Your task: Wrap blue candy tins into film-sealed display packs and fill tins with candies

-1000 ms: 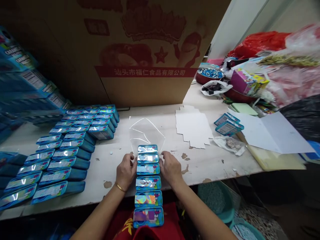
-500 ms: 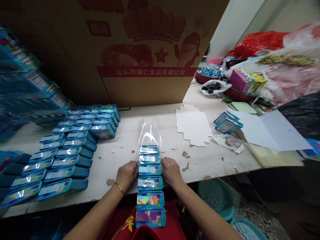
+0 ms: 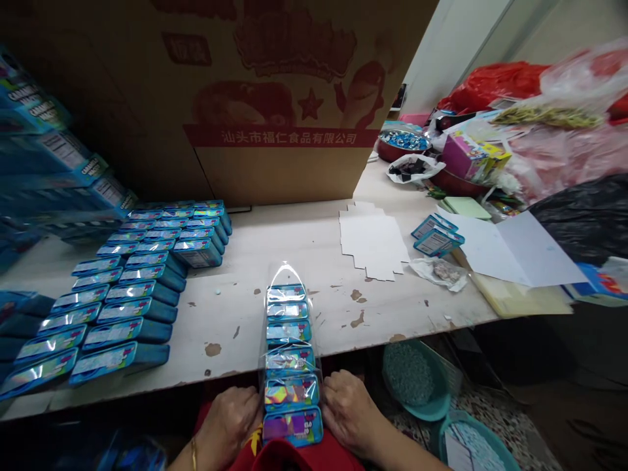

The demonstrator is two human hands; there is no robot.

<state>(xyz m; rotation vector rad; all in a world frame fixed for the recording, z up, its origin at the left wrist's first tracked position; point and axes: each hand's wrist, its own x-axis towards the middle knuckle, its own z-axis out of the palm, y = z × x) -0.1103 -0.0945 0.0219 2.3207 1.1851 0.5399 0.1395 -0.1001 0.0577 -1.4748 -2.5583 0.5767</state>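
Clenching L hand [image 3: 233,418] & R hand [image 3: 349,407], apparently on near edges of clear film [image 3: 286,269], flanking row of blue packs [image 3: 289,360] w/ far end over desk [image 3: 279,239], near end nr red shirt [image 3: 314,459]. Poss. risk: tearing film if pulled unevenly, dropping overhanging packs if slackening grip.

On the large brown carton [image 3: 275,176] we read "汕头市福仁食品有限公司" along the red band [image 3: 203,136] and what looks like "板装" in a small panel [image 3: 186,49] above. On the stacked blue boxes [image 3: 53,154] at left we make out "CARAM", the rest blurred; on the blue pack [image 3: 289,428] nearest us, "ELO".
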